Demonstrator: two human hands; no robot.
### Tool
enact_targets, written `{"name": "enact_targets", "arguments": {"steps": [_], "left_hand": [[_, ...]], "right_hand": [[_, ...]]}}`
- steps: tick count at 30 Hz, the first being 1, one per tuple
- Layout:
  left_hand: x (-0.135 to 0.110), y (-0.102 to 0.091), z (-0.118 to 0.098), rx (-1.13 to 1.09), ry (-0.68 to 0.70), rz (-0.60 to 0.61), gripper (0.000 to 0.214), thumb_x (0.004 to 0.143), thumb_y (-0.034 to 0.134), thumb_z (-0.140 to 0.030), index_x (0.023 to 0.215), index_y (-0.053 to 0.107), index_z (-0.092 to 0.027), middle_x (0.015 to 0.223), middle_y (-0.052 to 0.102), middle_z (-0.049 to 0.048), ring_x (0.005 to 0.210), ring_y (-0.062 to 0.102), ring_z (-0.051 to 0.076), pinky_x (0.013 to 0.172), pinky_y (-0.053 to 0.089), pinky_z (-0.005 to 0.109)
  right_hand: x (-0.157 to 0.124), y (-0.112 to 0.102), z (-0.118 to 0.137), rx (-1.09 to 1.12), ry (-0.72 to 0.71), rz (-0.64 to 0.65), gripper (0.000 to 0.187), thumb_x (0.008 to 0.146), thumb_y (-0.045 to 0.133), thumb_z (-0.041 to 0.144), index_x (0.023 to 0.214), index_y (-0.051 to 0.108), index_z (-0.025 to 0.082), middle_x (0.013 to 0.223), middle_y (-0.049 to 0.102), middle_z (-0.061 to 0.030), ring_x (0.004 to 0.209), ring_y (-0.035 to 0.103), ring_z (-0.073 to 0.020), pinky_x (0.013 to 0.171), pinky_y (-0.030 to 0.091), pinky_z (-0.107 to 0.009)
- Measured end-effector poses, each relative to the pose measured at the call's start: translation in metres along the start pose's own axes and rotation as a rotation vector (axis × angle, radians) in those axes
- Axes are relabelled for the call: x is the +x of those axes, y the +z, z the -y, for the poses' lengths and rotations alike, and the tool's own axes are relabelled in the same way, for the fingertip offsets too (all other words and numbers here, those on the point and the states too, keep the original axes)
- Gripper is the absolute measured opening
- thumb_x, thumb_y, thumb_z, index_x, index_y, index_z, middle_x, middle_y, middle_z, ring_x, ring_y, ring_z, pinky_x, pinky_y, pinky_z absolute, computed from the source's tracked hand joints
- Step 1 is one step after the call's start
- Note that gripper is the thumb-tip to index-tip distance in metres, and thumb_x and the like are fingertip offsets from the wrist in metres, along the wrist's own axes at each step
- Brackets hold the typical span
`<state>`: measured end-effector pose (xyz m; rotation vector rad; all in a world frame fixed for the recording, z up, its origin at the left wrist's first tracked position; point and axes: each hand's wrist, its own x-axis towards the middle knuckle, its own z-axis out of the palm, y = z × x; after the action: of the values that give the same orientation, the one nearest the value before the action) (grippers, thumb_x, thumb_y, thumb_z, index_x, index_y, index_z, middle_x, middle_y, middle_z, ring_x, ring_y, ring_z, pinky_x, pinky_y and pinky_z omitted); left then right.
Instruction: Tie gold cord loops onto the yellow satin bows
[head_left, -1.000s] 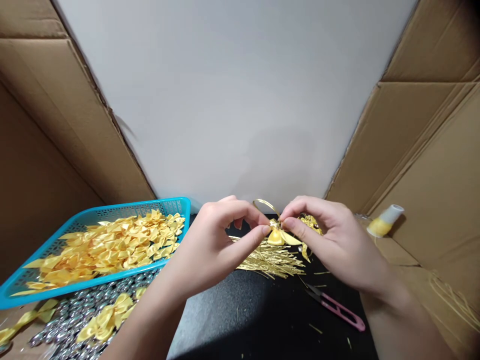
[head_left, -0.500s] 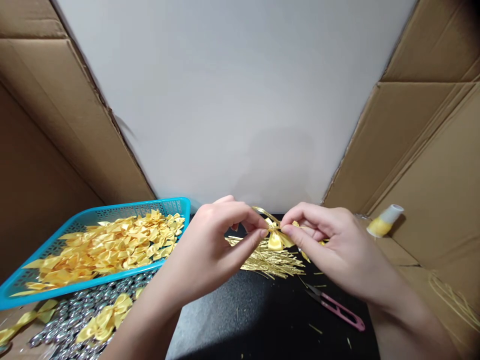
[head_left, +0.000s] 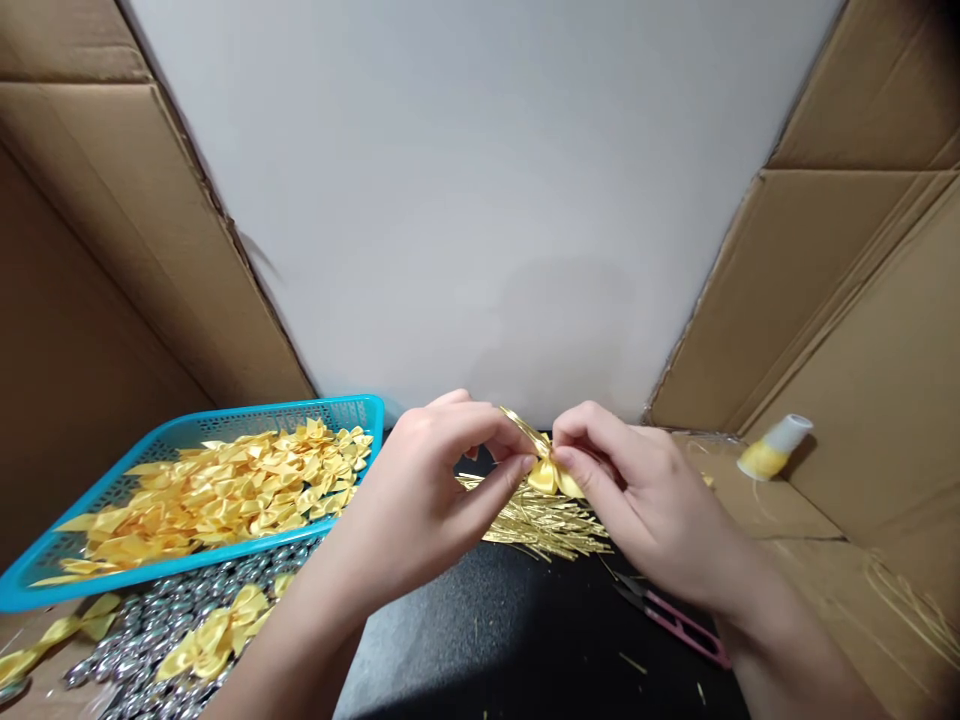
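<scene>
Fingers [head_left: 510, 478] pinched narrow, tip to tip, on a yellow bow [head_left: 551, 478]: left hand [head_left: 420, 500] closing in from the left of the knot, right hand [head_left: 652, 500] from the right. Held up just below the middle of the frame, above a heap of gold ties [head_left: 547, 525] on the black counter [head_left: 525, 650]. One gold tie [head_left: 525, 428] slanting up and left out of the pinch, seemingly wrapped at the bow's waist, though the wrap itself is hidden behind the fingertips.

Judging by that:
- Grip right at the knot, not on the loops, to avoid crushing the satin.
- Hold the bow with one hand and twist with the other, in short turns, so the tie bites without kinking.
- Pull the tie snug before each turn; slack would probably let the centre slip sideways.
- Work over the counter, so a dropped bow lands in reach.
- Mind the free end of the tie near the fingertips.

Lower left: blue tray [head_left: 225, 415] heaped with loose bows [head_left: 225, 490], silver pieces [head_left: 150, 620] in front of it. Lower right: pink snips [head_left: 675, 620], close under the right wrist. Far right: spool of thread [head_left: 772, 445] on the cardboard [head_left: 862, 330].
</scene>
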<state>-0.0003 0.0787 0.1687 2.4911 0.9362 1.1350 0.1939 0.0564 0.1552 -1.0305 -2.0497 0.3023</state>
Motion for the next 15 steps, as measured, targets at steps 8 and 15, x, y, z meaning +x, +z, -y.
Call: {"name": "enact_targets", "arguments": {"steps": [8, 15], "left_hand": [[0.001, -0.002, 0.002, -0.011, 0.004, -0.024, 0.015, 0.084, 0.063, -0.011, 0.072, 0.063, -0.019, 0.066, 0.064, -0.0039, 0.066, 0.053, 0.01, 0.06, 0.039, 0.022], [-0.002, -0.002, 0.003, 0.003, 0.004, -0.005, 0.014, 0.084, 0.063, -0.011, 0.072, 0.065, -0.019, 0.068, 0.067, -0.0037, 0.067, 0.054, 0.011, 0.06, 0.04, 0.022]], "right_hand": [[0.004, 0.004, -0.012, 0.311, 0.141, -0.001, 0.015, 0.092, 0.054, 0.028, 0.084, 0.064, 0.019, 0.057, 0.045, 0.0053, 0.048, 0.033, -0.0067, 0.043, 0.025, -0.022], [0.005, 0.003, -0.016, 0.264, 0.083, -0.023, 0.017, 0.091, 0.055, 0.023, 0.087, 0.071, 0.02, 0.063, 0.059, 0.0012, 0.053, 0.042, -0.0081, 0.048, 0.032, -0.023]]}}
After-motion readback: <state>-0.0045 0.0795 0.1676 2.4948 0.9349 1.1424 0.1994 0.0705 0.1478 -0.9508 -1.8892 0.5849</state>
